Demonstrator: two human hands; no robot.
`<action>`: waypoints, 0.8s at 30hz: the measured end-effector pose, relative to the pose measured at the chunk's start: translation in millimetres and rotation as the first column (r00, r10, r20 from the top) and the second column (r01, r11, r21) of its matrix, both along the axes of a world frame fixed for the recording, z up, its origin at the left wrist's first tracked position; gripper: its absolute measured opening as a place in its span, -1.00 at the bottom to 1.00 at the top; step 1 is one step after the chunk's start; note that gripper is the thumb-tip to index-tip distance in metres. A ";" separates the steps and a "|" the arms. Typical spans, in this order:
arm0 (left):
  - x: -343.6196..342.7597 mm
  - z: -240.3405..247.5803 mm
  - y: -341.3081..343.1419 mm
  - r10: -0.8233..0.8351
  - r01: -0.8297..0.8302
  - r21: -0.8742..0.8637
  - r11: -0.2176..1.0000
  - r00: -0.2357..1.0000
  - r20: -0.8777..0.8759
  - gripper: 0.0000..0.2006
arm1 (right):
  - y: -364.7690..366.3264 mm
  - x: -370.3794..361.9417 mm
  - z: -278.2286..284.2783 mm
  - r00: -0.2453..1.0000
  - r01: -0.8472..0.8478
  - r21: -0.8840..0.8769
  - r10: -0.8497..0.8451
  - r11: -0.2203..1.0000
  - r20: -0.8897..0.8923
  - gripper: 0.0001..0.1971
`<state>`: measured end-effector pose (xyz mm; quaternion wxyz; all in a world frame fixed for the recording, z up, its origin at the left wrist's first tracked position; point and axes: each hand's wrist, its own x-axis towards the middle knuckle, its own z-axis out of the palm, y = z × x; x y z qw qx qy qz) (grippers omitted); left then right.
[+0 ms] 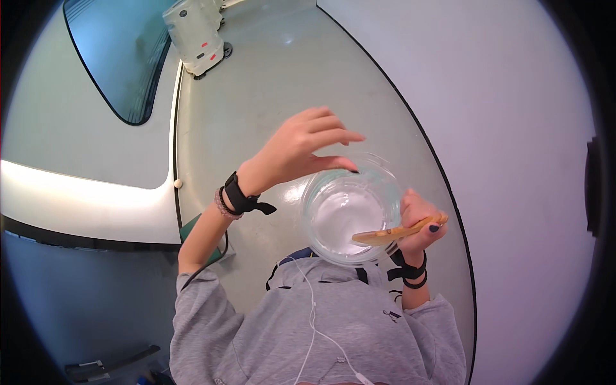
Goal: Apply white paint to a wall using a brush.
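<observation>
A clear round glass bowl (385,172) with something smooth and white inside it is in front of my body. My right hand (417,215) is closed around the handle of a wooden spoon or spatula (378,238), whose flat end reaches over the bowl from the right. This hand is right against the bowl's side; whether it also grips the bowl is hidden. Above the far left rim hovers my left hand (305,144), fingers stretched and thumb apart, holding nothing. I cannot tell if its thumb touches the glass.
Beneath the bowl lies a grey floor (282,77). A tall white wheeled machine (197,38) stands at the far left, beside a curved white wall with a dark window (119,54). A pale wall (507,192) rises on the right. A green object (190,230) is by my left elbow.
</observation>
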<state>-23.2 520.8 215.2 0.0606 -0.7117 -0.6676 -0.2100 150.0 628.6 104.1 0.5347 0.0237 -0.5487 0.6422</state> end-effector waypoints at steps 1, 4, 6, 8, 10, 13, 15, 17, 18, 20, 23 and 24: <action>1.9 0.9 6.0 -0.001 0.001 0.010 1.000 1.000 -0.003 -0.60 | 2.6 -1.0 2.3 1.000 0.001 0.010 -0.001 1.000 -0.003 -0.38; 3.8 1.5 9.9 -0.138 0.154 0.067 0.986 0.970 -0.201 -0.64 | 0.6 -1.7 2.2 0.998 -0.046 -0.113 0.041 0.992 -0.049 -0.39; -4.6 2.8 4.9 -0.225 0.258 0.057 0.964 0.914 -0.338 -0.68 | -4.2 -3.9 -8.3 0.970 -0.198 -0.142 0.172 0.970 -0.174 -0.46; -11.9 5.0 0.0 -0.240 0.276 0.057 0.959 0.905 -0.351 -0.68 | -8.1 -5.5 -6.8 0.966 -0.213 -0.122 0.191 0.969 -0.175 -0.46; -15.1 8.2 -3.5 -0.260 0.281 0.018 0.960 0.910 -0.322 -0.69 | -7.3 -5.3 -4.1 0.963 -0.227 -0.104 0.207 0.968 -0.173 -0.46; -18.5 12.3 -15.1 -0.284 0.288 -0.035 0.957 0.907 -0.312 -0.72 | -13.1 -3.4 2.9 0.957 -0.246 -0.108 0.224 0.963 -0.182 -0.46; -20.6 16.3 -19.6 -0.294 0.292 -0.055 0.955 0.903 -0.312 -0.73 | -15.5 -2.0 10.3 0.956 -0.262 -0.137 0.236 0.955 -0.176 -0.47; -22.8 18.1 -22.6 -0.291 0.275 -0.096 0.957 0.917 -0.271 -0.75 | -16.8 -1.5 15.9 0.954 -0.265 -0.135 0.238 0.955 -0.184 -0.47; -23.3 17.8 -23.4 -0.292 0.276 -0.094 0.956 0.917 -0.272 -0.75 | -17.2 -1.4 18.1 0.950 -0.272 -0.133 0.245 0.953 -0.193 -0.47; -23.8 16.9 -23.6 -0.285 0.274 -0.077 0.959 0.928 -0.242 -0.75 | -19.5 -0.4 21.8 0.954 -0.261 -0.164 0.230 0.951 -0.191 -0.47; -24.4 16.8 -23.7 -0.284 0.279 -0.053 0.959 0.934 -0.214 -0.75 | -19.1 0.5 28.3 0.958 -0.254 -0.196 0.219 0.947 -0.183 -0.47; -24.4 16.4 -24.0 -0.282 0.277 -0.051 0.959 0.935 -0.214 -0.75 | -18.6 0.9 29.9 0.959 -0.256 -0.198 0.223 0.946 -0.178 -0.47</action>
